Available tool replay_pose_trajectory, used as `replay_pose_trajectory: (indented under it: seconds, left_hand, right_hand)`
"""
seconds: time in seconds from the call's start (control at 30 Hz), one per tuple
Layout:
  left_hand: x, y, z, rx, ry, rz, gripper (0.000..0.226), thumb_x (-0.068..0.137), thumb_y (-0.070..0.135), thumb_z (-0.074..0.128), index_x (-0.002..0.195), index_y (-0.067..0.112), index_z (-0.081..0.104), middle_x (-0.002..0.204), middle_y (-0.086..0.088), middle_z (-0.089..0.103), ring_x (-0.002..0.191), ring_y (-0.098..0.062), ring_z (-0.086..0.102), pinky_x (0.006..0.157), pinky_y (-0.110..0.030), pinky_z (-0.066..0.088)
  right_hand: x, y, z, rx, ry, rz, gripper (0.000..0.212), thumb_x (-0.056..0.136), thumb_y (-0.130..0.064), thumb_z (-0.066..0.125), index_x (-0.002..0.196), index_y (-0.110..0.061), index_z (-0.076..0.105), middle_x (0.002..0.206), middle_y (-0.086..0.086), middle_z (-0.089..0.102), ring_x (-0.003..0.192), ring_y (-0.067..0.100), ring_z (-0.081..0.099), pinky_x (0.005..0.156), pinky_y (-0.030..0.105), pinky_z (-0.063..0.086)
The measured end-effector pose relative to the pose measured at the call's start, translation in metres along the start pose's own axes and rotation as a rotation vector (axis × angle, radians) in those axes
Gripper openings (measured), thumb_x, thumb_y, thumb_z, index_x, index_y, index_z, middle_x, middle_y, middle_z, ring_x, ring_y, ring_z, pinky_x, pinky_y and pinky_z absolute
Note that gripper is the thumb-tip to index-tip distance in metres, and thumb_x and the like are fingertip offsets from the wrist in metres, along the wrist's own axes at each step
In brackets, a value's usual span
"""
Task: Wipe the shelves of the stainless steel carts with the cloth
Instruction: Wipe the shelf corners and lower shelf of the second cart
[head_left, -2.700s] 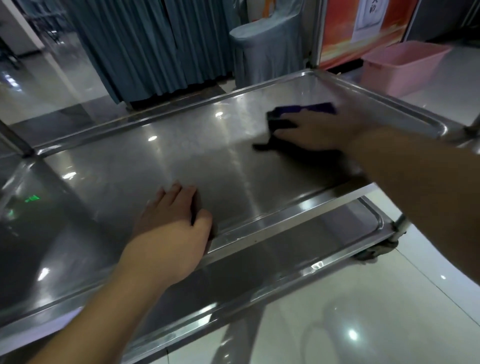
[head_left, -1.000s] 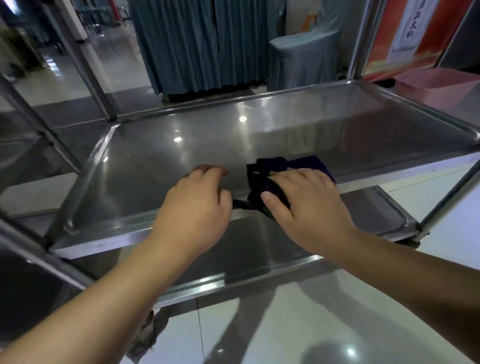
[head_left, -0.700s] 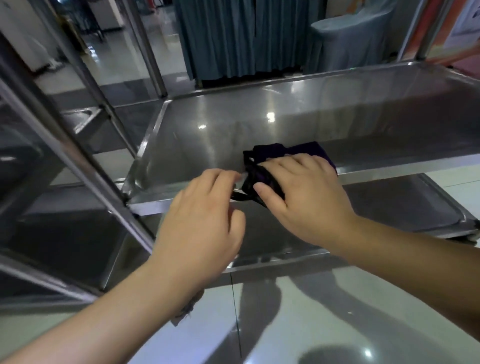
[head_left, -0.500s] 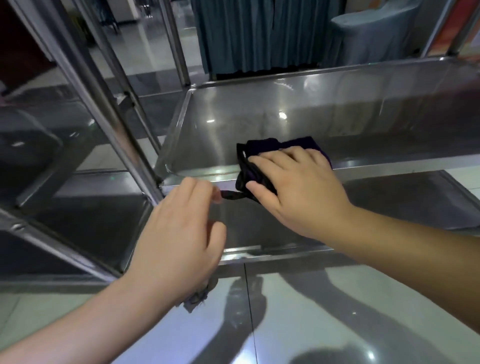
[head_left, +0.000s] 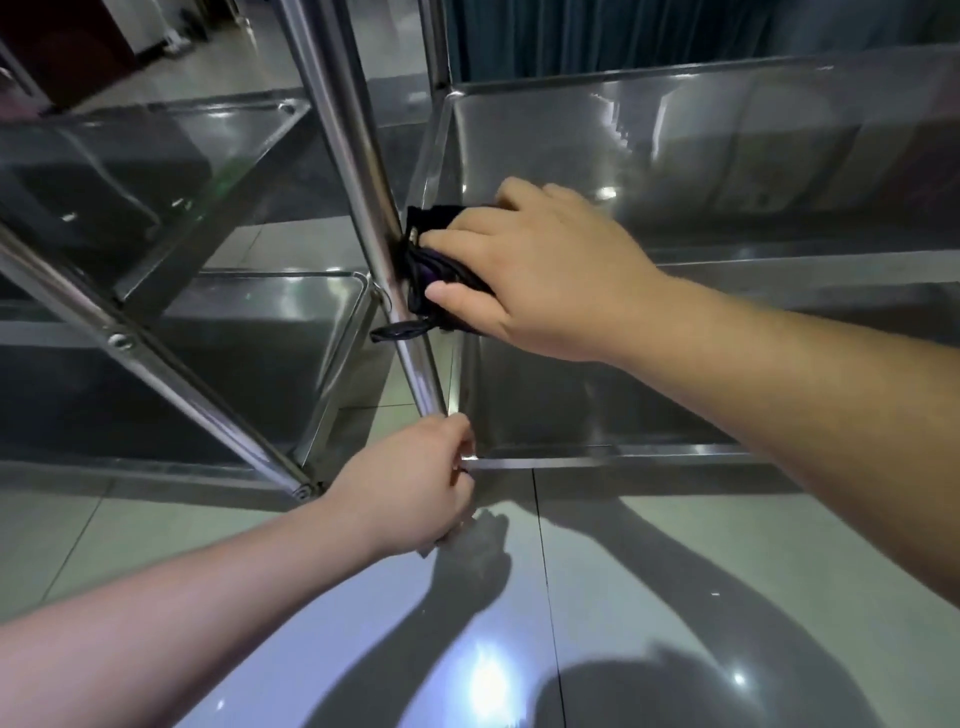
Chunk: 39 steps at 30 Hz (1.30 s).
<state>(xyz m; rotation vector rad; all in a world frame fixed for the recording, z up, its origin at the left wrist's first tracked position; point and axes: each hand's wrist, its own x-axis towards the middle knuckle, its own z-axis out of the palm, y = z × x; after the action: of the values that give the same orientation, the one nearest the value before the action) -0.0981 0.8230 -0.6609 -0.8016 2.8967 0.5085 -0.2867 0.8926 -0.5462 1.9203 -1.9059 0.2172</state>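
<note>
Two hands in play here. The right hand (head_left: 540, 265) has its grip on the dark cloth (head_left: 434, 249), bunched at the near left corner of the middle shelf (head_left: 675, 171), jammed right against the cart's post (head_left: 358, 171). The left hand (head_left: 410, 483) is down by the bottom shelf (head_left: 597, 415) corner, fingers curled, and I can't tell if it's gripping anything. Risk as I see it: the cloth's loose tag hangs off the edge by the post and could snag. Also the corner gets skipped because the post is in the way, and the other cart (head_left: 156, 171) sits close on the left, so knuckles could bang it.
</note>
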Motion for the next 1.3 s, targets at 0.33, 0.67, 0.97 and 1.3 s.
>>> replay_pose_trajectory:
  seconds: [0.33,0.67,0.97,1.3]
  left_hand:
    - [0.011,-0.064,0.023,-0.113,-0.019,-0.179,0.007,0.089,0.026,0.053,0.096,0.028,0.053,0.085,0.006,0.064,0.079,-0.023,0.065,0.067,-0.035,0.051]
    - [0.029,-0.089,0.036,-0.291,0.084,-0.24,0.03,0.085,0.045,0.06,0.114,0.041,0.05,0.105,0.018,0.061,0.068,0.0,0.069,0.045,-0.014,0.05]
    - [0.044,-0.088,0.043,-0.687,0.304,-0.006,0.051,0.087,0.044,0.077,0.134,0.037,0.058,0.128,0.021,0.067,0.122,-0.003,0.064,0.106,-0.035,0.051]
    - [0.052,-0.08,0.036,-0.807,0.41,0.117,0.025,0.098,0.019,0.07,0.123,0.025,0.068,0.115,0.012,0.075,0.11,-0.009,0.072,0.098,-0.023,0.053]
  right_hand:
    - [-0.047,-0.013,0.001,-0.026,0.14,-0.286,0.056,0.105,-0.053,0.031,0.113,-0.013,0.069,0.1,0.004,0.07,0.081,0.031,0.054,0.065,0.042,0.038]
    - [-0.105,-0.019,0.141,0.412,-0.246,0.348,0.05,0.099,-0.06,0.025,0.094,-0.024,0.059,0.089,0.002,0.067,0.084,0.033,0.062,0.067,0.044,0.05]
    - [-0.105,-0.068,0.227,0.281,-0.29,0.354,0.05,0.103,-0.056,0.032,0.138,-0.027,0.055,0.13,-0.003,0.065,0.112,0.028,0.056,0.093,0.043,0.04]
    - [-0.075,-0.049,0.255,0.459,-0.557,0.295,0.055,0.105,-0.054,0.022,0.158,-0.043,0.026,0.165,-0.021,0.023,0.155,0.012,0.015,0.125,0.039,0.01]
